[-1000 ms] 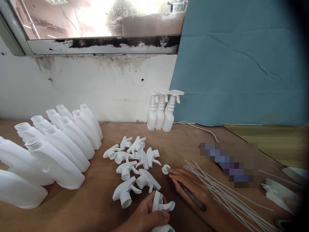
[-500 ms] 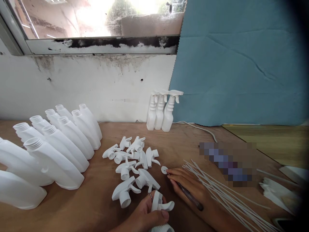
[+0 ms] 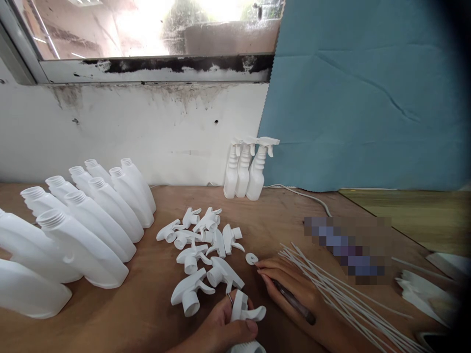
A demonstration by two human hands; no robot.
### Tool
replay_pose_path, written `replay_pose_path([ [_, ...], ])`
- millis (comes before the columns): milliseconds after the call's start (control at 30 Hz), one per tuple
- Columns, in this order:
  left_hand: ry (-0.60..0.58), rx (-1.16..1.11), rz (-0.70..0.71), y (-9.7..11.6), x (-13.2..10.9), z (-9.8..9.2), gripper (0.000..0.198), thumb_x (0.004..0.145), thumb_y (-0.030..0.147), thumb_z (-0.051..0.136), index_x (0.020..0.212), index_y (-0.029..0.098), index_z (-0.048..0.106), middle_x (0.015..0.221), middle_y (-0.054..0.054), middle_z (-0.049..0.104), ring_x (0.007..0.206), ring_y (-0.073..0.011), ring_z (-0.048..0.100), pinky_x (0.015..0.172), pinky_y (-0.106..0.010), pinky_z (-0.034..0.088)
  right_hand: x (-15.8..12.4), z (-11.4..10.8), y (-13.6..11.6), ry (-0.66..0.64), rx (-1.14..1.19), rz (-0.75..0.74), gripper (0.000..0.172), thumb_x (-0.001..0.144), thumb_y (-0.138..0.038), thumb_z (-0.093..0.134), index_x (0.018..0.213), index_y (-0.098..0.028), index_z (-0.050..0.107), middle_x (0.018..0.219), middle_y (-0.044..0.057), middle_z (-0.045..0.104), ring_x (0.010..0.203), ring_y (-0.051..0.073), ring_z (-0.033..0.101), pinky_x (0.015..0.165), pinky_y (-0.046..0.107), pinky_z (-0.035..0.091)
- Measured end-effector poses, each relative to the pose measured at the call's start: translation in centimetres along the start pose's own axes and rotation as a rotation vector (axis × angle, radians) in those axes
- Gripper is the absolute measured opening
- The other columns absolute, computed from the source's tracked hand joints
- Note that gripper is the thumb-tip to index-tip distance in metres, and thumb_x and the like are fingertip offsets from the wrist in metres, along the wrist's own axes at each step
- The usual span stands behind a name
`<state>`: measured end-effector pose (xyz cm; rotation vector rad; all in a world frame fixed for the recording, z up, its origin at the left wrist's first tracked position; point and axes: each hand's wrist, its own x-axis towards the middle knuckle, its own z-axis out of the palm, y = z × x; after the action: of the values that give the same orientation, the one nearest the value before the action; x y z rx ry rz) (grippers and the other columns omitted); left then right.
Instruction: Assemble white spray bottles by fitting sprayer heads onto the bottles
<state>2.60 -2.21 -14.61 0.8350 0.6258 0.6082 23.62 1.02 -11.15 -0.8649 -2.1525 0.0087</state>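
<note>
My left hand (image 3: pixel 221 326) is closed round a white trigger spray head (image 3: pixel 241 306) at the bottom of the view, its lever pointing right. My right hand (image 3: pixel 294 289) rests on the table to the right, gripping a slim tool with a dark brown handle (image 3: pixel 294 301) like a pen. The tool's thin tip points at a small white ring-shaped washer (image 3: pixel 251 259) lying flat; whether they touch I cannot tell. Just left of the washer, several loose trigger spray heads (image 3: pixel 191 257) lie in a group.
Several uncapped white bottles (image 3: pixel 83 247) stand in rows at the left. Three bottles with spray heads (image 3: pixel 255 171) stand against the wall. A bundle of thin white tubes (image 3: pixel 342 294) lies beside my right forearm. A white cable (image 3: pixel 305 192) runs along the back of the wooden table (image 3: pixel 154 309).
My right hand has drawn the tool slightly back, down and to the right. The washer's hole, earlier covered by the tip, now shows. My left hand has stayed still.
</note>
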Motion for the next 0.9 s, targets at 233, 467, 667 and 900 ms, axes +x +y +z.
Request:
replay_pose_path([
  [233,0.005,0.009,0.002,0.19,-0.01,0.12,0.057,0.065,0.057,0.081,0.090,0.019,0.046,0.066,0.008,0.041,0.053,-0.0050,0.031,0.056,-0.021,0.024,-0.43,0.04,0.13,-0.028,0.090,0.110,0.021,0.090,-0.010,0.057,0.103,-0.023,0.067,0.098,0.006,0.074,0.091,0.019,0.071,0.082,0.028,0.057],
  [467,0.014,0.008,-0.007,0.21,-0.05,0.07,0.055,0.065,0.055,0.082,0.090,0.019,0.049,0.067,0.008,0.043,0.054,-0.0048,0.032,0.056,-0.020,0.026,-0.82,0.68,0.46,0.016,0.213,0.406,0.017,0.093,-0.024,0.056,0.086,-0.024,0.072,0.093,0.004,0.077,0.085,0.018,0.073,0.078,0.025,0.056],
  [667,0.014,0.002,-0.010,0.18,-0.04,0.09,0.055,0.065,0.055,0.082,0.090,0.019,0.048,0.065,0.008,0.043,0.052,-0.0049,0.032,0.055,-0.021,0.025,-0.88,0.71,0.54,0.044,0.302,0.658,0.024,0.089,-0.039,0.059,0.079,-0.024,0.074,0.091,0.006,0.078,0.085,0.022,0.073,0.079,0.029,0.056],
  [900,0.007,0.002,-0.001,0.14,0.12,0.22,0.063,0.061,0.061,0.082,0.090,0.020,0.044,0.065,0.008,0.043,0.051,-0.0047,0.030,0.054,-0.022,0.022,-0.76,0.65,0.68,0.005,0.338,0.745,0.029,0.088,-0.046,0.058,0.078,-0.024,0.075,0.090,0.005,0.078,0.087,0.024,0.072,0.080,0.031,0.055],
])
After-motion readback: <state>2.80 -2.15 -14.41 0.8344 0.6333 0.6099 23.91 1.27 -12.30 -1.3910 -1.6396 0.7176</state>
